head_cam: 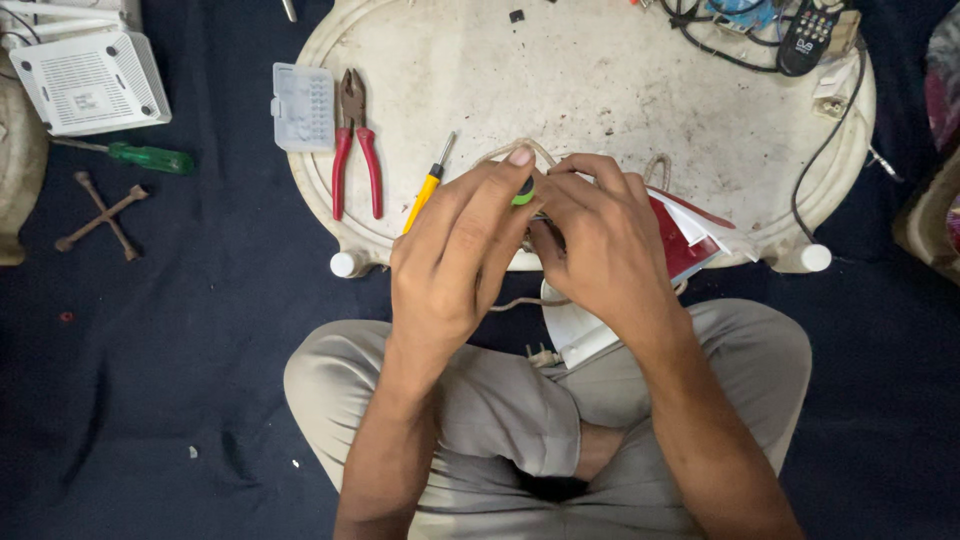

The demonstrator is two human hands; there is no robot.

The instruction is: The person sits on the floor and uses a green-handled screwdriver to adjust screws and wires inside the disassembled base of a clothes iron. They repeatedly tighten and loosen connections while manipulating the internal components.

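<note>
Both hands meet over the worktop (620,90) edge: the left hand (455,255) pinches a green piece (524,193), the right hand (600,240) closes on something hidden. Crowded fingers could let it slip into the lap.

green item (524,193) mostly hidden by fingers (500,190), remote (806,38) cut off

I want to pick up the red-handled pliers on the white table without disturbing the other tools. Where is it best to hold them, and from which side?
Take the pliers by the two red handles, coming from the table's near edge. The handles point toward the person and spread slightly apart, and the clear plastic case lies close beside the metal head, while the yellow screwdriver lies apart.
</note>
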